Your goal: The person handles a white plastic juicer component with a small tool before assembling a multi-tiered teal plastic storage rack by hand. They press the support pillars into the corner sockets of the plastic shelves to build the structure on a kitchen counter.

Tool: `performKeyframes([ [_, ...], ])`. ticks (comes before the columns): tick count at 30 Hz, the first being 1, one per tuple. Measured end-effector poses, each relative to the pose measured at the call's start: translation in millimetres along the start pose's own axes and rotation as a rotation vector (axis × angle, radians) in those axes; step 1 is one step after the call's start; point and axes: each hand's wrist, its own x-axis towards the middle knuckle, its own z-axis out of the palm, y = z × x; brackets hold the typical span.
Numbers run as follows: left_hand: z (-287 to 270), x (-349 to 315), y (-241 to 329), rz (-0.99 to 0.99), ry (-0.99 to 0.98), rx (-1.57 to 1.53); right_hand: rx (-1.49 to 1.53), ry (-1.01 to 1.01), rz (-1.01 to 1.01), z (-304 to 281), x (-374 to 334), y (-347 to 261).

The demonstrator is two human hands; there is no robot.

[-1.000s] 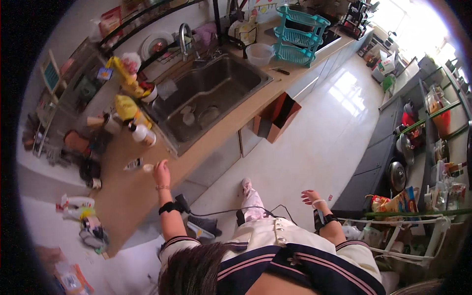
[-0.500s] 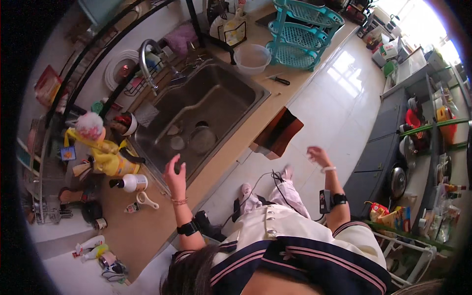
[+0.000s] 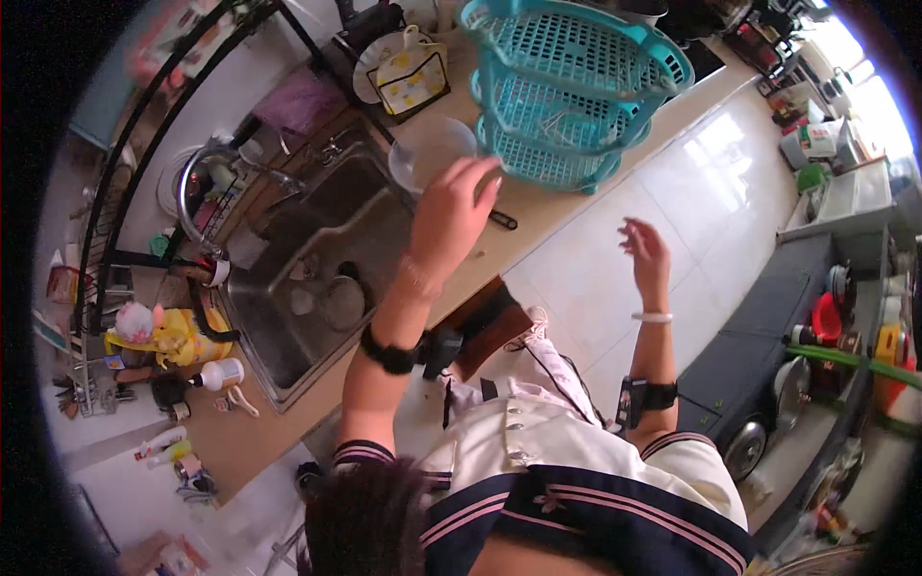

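Translucent bowl [image 3: 430,144] beside turquoise rack [image 3: 574,88]

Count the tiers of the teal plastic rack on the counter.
3: the top tier, the middle tier beneath it, and the bottom tier lowest, partly covered by those above. No others seem hidden.

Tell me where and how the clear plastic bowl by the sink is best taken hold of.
Probably by the near rim of the bowl, pinching the thin wall from inside and outside, coming from the person's side. It stands upright, mouth up, so the rim looks accessible; the teal rack crowds its right, and the left hand is nearest that near edge.
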Motion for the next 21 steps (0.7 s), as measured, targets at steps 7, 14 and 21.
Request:
performKeyframes([
  [7,105,95,-28,0.011,-0.045,0.425,0.02,-0.205,0.229,-25,16,27],
  [14,121,118,-45,0.084,-0.118,0.473,0.072,-0.256,0.294,-41,40,53],
  [21,128,115,-51,-0.007,-0.11,0.365,0.049,-0.284,0.185,-34,69,29],
])
